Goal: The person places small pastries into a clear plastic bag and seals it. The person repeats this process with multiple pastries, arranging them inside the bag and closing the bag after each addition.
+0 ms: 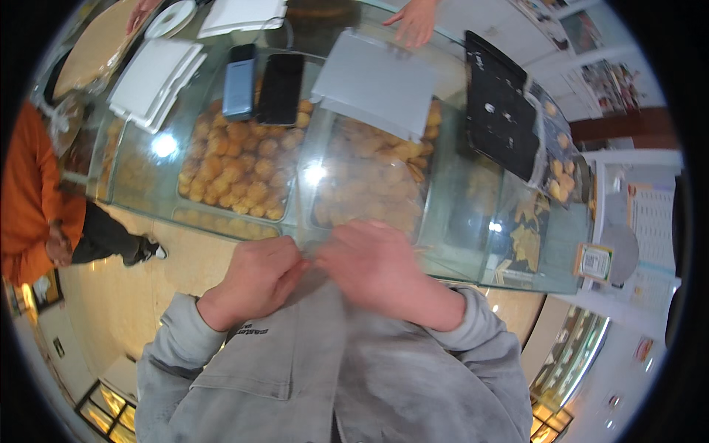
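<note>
My left hand (260, 277) is curled at the near edge of a glass display counter, in front of my grey jacket (316, 354). Close beside it is my right hand (376, 266), fingers curled and blurred. Whether anything thin is pinched between them cannot be told. Beyond my hands, round golden pastries (238, 166) fill a tray under the glass, and more pastries (371, 188) show hazily to the right. On the glass top lie a pale flat cardboard piece (376, 83), a black smartphone (281, 88) and a blue device (239, 86) with a cable.
White folded cartons (158, 77) lie at the left, with more cartons (241, 15) farther back. A black tray (501, 105) and bagged pastries (562, 180) are at the right. Another person's hand (416, 23) reaches over the far edge. A person in orange (33, 205) stands left.
</note>
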`<state>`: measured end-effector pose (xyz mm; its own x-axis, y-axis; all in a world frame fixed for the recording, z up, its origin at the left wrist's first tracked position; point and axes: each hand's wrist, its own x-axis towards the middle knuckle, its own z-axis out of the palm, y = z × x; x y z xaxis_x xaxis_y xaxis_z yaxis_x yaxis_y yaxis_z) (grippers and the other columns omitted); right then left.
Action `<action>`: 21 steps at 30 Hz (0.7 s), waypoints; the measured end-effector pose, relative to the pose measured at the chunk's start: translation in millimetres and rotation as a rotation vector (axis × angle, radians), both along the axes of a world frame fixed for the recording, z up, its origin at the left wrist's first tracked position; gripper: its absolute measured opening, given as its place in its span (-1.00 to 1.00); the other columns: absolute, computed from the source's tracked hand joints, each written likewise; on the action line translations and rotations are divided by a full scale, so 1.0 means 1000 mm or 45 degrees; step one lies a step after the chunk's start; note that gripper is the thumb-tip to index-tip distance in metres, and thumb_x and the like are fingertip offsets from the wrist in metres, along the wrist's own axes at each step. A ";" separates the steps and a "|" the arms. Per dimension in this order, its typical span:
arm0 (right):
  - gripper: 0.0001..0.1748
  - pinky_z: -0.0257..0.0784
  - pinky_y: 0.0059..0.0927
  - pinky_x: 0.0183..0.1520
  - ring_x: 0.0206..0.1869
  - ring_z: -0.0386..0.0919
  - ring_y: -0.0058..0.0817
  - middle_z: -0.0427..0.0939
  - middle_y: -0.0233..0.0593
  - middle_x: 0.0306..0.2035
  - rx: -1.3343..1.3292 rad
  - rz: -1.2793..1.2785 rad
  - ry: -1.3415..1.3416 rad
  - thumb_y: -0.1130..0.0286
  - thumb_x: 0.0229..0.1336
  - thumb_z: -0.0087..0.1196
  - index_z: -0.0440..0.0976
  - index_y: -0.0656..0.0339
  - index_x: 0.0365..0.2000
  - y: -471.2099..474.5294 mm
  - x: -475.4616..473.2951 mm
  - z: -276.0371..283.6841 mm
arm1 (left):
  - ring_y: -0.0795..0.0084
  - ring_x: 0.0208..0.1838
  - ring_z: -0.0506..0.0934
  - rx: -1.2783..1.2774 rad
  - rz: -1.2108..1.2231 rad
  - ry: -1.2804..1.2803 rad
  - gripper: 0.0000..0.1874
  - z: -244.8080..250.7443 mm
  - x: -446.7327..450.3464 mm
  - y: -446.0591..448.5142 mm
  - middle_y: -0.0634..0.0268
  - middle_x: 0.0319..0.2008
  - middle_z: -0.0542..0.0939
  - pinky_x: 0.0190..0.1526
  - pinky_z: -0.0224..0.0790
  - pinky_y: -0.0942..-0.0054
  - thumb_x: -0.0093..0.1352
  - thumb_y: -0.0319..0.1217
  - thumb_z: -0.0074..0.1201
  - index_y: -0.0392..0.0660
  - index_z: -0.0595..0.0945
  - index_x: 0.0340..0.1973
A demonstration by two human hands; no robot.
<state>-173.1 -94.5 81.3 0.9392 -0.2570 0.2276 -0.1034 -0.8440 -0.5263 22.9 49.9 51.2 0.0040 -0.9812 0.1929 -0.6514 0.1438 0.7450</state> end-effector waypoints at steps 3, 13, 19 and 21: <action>-0.84 0.41 -0.18 -0.25 -0.26 0.53 -0.27 0.44 -0.34 -0.40 -0.123 -0.050 -0.110 0.43 -0.02 0.28 0.54 0.12 -0.37 0.001 -0.001 -0.031 | -0.03 -0.42 0.56 -0.042 -0.044 -0.204 -0.77 -0.023 0.004 -0.011 0.12 -0.46 0.53 -0.39 0.40 0.05 0.37 -0.42 0.36 -0.14 0.56 -0.42; -0.72 0.59 -0.30 -0.12 -0.19 0.69 -0.29 0.70 -0.19 -0.22 0.324 -1.160 -0.196 0.62 0.22 0.35 0.73 0.23 -0.05 -0.009 -0.123 -0.075 | 0.12 -0.18 0.61 -0.036 -0.320 -0.172 -0.73 -0.019 -0.048 -0.065 0.21 -0.27 0.58 -0.21 0.52 0.15 0.27 -0.31 0.46 -0.12 0.65 -0.30; -0.70 0.54 -0.09 -0.08 -0.13 0.67 -0.11 0.68 -0.18 -0.24 0.420 -0.931 -0.130 0.44 0.13 0.48 0.73 0.15 -0.09 0.002 -0.145 -0.116 | -0.09 -0.03 0.62 0.185 -0.650 -0.212 -0.74 -0.056 -0.098 -0.117 0.11 -0.15 0.62 -0.05 0.50 -0.01 0.34 -0.40 0.38 -0.16 0.69 -0.09; -0.67 0.53 -0.08 -0.09 -0.14 0.65 -0.09 0.67 -0.18 -0.24 0.328 -0.912 -0.141 0.40 0.09 0.51 0.73 0.14 -0.10 0.003 -0.142 -0.121 | -0.11 -0.03 0.62 0.241 -0.689 -0.100 -0.78 -0.067 -0.098 -0.124 0.07 -0.17 0.63 -0.04 0.50 -0.02 0.38 -0.44 0.31 -0.18 0.68 -0.09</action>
